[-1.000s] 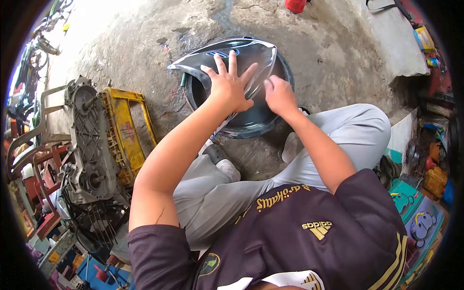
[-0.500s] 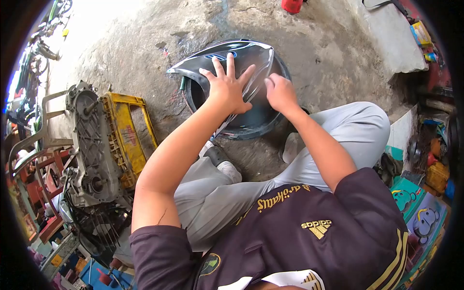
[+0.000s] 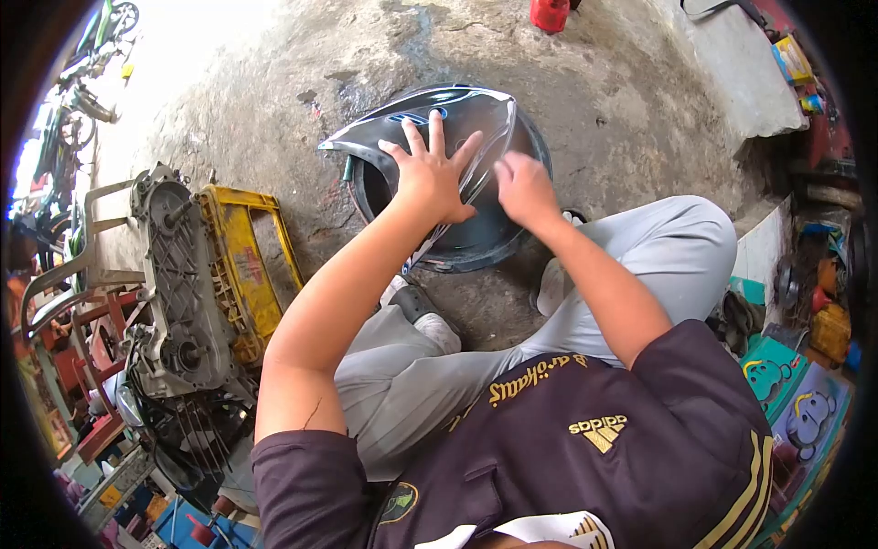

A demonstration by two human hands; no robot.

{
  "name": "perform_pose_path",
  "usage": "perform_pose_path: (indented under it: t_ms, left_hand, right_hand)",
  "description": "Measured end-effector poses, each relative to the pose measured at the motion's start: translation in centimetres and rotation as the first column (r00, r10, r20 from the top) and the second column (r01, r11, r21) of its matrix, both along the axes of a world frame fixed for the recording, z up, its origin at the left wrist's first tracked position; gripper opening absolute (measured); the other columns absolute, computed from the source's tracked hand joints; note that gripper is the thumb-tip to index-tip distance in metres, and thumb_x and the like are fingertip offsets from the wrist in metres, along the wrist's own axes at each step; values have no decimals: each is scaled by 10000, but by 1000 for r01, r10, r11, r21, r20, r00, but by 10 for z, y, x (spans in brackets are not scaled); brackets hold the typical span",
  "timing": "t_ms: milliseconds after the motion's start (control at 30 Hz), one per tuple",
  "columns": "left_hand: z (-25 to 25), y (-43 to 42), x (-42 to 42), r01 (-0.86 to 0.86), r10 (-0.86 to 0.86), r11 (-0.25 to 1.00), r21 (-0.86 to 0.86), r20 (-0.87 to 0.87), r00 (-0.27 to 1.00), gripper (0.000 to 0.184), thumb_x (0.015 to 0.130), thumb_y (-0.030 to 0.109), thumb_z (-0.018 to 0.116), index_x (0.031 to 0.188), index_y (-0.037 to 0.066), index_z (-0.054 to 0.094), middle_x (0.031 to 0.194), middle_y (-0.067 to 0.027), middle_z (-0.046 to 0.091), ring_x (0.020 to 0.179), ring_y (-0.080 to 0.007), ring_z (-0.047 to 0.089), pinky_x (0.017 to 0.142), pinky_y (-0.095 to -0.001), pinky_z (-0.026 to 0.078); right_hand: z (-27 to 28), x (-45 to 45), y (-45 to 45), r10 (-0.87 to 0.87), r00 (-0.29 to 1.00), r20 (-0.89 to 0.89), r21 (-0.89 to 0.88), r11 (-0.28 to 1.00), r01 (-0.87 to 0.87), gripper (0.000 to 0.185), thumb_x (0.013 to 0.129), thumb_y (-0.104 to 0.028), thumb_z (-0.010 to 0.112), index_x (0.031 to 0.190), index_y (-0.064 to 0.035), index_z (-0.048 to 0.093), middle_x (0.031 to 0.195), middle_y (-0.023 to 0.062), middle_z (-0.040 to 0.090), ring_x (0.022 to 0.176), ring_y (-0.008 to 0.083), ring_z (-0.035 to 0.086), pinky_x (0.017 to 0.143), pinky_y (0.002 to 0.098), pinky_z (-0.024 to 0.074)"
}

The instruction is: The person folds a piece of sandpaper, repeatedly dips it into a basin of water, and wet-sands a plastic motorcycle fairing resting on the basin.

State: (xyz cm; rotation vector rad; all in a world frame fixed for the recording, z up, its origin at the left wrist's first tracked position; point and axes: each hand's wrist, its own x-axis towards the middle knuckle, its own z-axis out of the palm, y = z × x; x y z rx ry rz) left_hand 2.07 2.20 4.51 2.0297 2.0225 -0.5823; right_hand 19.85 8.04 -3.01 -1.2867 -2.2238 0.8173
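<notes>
A glossy dark motorcycle body panel (image 3: 366,135) with a pointed left end lies across a round black basin (image 3: 485,263) on the ground. My left hand (image 3: 428,181) is spread flat on the panel, its fingers apart and pointing away from me. Beside the panel's right edge, over the basin, my right hand (image 3: 528,192) is curled with the fingers closed. Whatever it may hold is hidden, and I cannot tell whether it touches the panel. Part of the basin's inside is covered by the panel and my hands.
On the left stand a metal engine casing (image 3: 187,284) and a yellow plastic crate (image 3: 247,265). A red container (image 3: 550,14) sits at the far top. A concrete block (image 3: 745,78) is at the upper right. My bent legs (image 3: 649,242) frame the basin.
My right hand has shifted slightly left, closer to the panel's edge. My left hand keeps its spread pose on the panel. The whole view has moved a little.
</notes>
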Motion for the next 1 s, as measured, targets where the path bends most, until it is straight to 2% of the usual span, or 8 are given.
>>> perform_pose_path:
  t_ms: [67,200,333,467,600,733,800,1000]
  left_hand:
    - [2,1,0,1,-2,1000,-20,-7,1000,1266,716,748,806,1729,401,131,1774,-282,69,1545,-648,178,1069,-847,298]
    - [5,3,0,-3,2,998,-65,-15,1000,1335,680,741,847,1731,408,92,1776,-285,42,1541,-658,174,1066,-845,310]
    - [1,-2,0,-3,3,999,-45,3,1000,1336,669,699,872,1728,405,113,1774,-278,78,1545,-646,181,1072,-848,298]
    - [2,4,0,2,-2,1000,-27,-2,1000,1335,664,692,872,1728,406,119,1774,-278,80,1544,-649,180,1075,-852,290]
    - [3,0,-1,-3,3,1000,-30,3,1000,1321,667,697,861,1727,402,131,1774,-278,83,1546,-647,178,1079,-856,279]
    - [3,3,-1,-13,14,1000,-28,27,1000,1307,678,702,852,1727,403,132,1775,-277,84,1550,-645,172,1082,-854,278]
    - [1,1,-1,-9,9,1000,-22,23,1000,1297,684,713,844,1727,404,137,1775,-278,85,1550,-646,167,1078,-853,280]
    - [3,5,0,-11,10,997,-81,-7,1000,1342,673,776,831,1729,418,84,1776,-288,18,1550,-651,164,1078,-847,299]
  right_hand:
    - [-5,2,3,-60,998,18,43,997,59,242,1015,-186,625,878,14,638,902,273,691,879,498,667,782,578,522]
    - [-2,2,-20,52,998,-21,-29,998,-53,214,1018,-181,620,914,6,627,924,273,682,899,508,662,809,587,520]
    - [1,1,3,-22,1000,-1,1,1000,22,225,1018,-185,627,911,13,625,918,268,681,880,507,655,802,576,525]
    - [0,0,-21,82,995,-62,12,997,-82,220,1016,-176,618,906,14,637,927,266,689,899,498,662,790,574,525]
    - [-4,3,-1,-21,1000,-12,-4,1000,21,213,1014,-183,618,921,7,639,963,268,693,917,497,666,806,583,522]
    - [7,0,-19,100,995,-4,-39,994,-100,208,1025,-194,612,940,-5,632,943,258,685,906,497,665,786,588,523]
    - [1,-1,-7,32,999,16,43,999,-32,222,1028,-207,610,929,-9,623,960,265,688,921,496,669,792,596,524]
    - [13,-6,-24,69,991,117,-98,993,-58,219,1047,-222,597,956,-25,622,870,274,712,857,502,697,744,606,536]
